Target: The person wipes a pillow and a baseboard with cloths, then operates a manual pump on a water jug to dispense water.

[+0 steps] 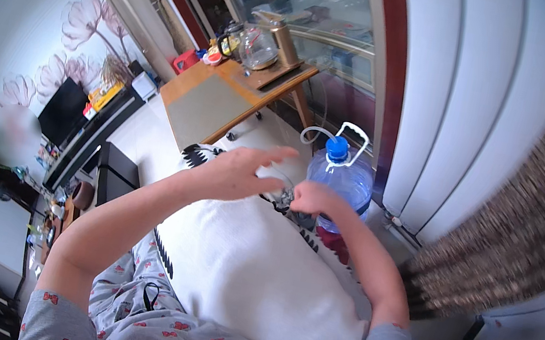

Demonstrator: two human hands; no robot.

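A white cushion or folded cloth (255,270) with black stitched edging lies across the lap. Above its far edge, my left hand (245,173) is raised with fingers apart and nothing in them. My right hand (313,198) is curled, a little blurred, near that far edge and in front of a large clear water bottle (348,183). The bottle has a blue cap (337,149), a white carrying handle (362,141) and a clear hose. Whether the curled fingers hold anything cannot be told.
Ahead stands a wooden table (210,89) with a glass kettle (258,50) and a gold-coloured dispenser (284,39). A white radiator (446,102) and a brown fringed curtain (512,221) are on the right. A dark box (116,173) stands on the left.
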